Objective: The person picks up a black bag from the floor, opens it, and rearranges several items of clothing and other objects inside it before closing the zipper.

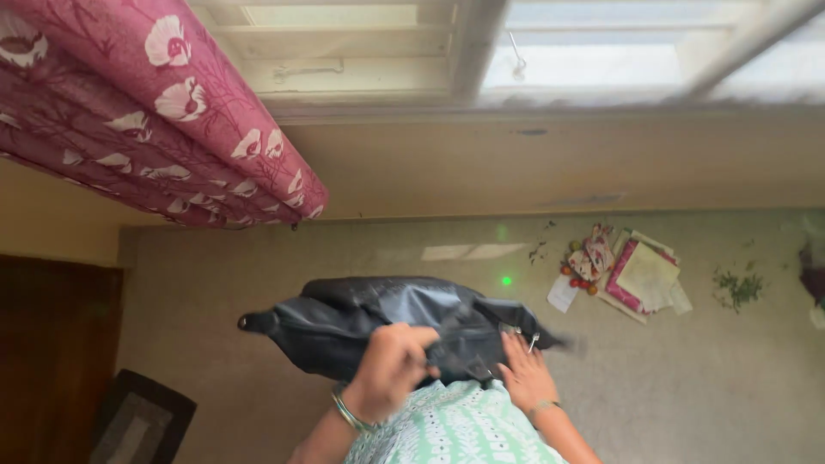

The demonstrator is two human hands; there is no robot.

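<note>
A black leather-like bag (378,322) is held up in front of my green patterned clothing (451,430). My left hand (391,365), with a bangle on its wrist, is closed over the bag's lower middle, gripping its folded material. My right hand (524,374) lies flat against the bag's right end with its fingers stretched out, just below a metal ring (533,342). The bag's left end tapers to a dark point, and its right end is blurred.
A pink flowered curtain (155,120) hangs at the upper left beside a window (481,51). Papers and a patterned cloth (623,271) lie on the beige floor to the right, with green scraps (737,288) beyond. A dark door (51,352) and a mat (137,421) are at the left.
</note>
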